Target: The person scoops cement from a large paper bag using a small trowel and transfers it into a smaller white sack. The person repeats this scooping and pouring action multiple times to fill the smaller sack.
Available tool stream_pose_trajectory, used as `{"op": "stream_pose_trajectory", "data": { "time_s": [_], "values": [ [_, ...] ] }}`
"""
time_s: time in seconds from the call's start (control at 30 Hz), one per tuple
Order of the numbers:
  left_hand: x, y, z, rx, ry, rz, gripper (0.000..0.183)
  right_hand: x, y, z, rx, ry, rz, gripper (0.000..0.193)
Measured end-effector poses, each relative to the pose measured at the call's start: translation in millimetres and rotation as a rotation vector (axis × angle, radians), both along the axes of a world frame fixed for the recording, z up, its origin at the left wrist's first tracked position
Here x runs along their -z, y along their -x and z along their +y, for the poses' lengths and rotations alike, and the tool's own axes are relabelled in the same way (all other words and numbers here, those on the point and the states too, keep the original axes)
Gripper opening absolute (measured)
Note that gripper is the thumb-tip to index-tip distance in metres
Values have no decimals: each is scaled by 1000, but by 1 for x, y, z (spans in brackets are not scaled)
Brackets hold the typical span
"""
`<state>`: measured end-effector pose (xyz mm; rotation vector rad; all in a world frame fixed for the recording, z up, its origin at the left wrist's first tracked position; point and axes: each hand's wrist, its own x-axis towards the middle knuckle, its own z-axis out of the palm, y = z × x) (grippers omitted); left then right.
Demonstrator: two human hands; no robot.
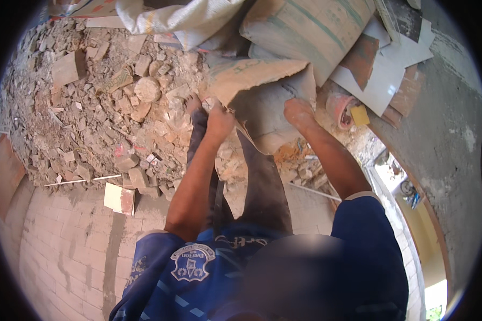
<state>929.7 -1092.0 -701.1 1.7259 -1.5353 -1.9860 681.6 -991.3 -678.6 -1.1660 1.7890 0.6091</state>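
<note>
An opened brown paper sack [257, 74] with a ragged torn edge stands in front of me, its grey inside showing. My left hand [219, 120] is closed on the left side of its torn rim. At the right side of the opening, my right hand [299, 114] is closed with the fingers curled against the paper. What lies deep inside the sack is in shadow and I cannot make it out. My bare left foot [193, 102] rests on the rubble beside my left hand.
Broken rubble [102, 107] spreads to the left. Full paper sacks [310, 32] and a white woven sack [182, 21] lie at the back. A pinkish bucket [340, 109], a yellow sponge-like block [360, 114] and tile pieces [377, 69] are at the right.
</note>
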Motion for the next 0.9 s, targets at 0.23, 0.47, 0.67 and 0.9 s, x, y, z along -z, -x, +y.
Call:
{"op": "stream_pose_trajectory", "data": {
  "time_s": [0.23,0.47,0.67,0.9],
  "values": [
    [-9,7,-3,38,-41,-61,28,-25,-2,-2,107,-84,-26,26],
    [-24,11,-8,57,-130,-93,36,-30,-13,8,211,-163,-84,29],
    [-15,8,-7,23,-101,-58,31,-36,-26,23,227,-180,-116,29],
    [-11,10,-4,-29,-39,-29,19,-25,-32,27,242,-192,-98,30]
  ]
}}
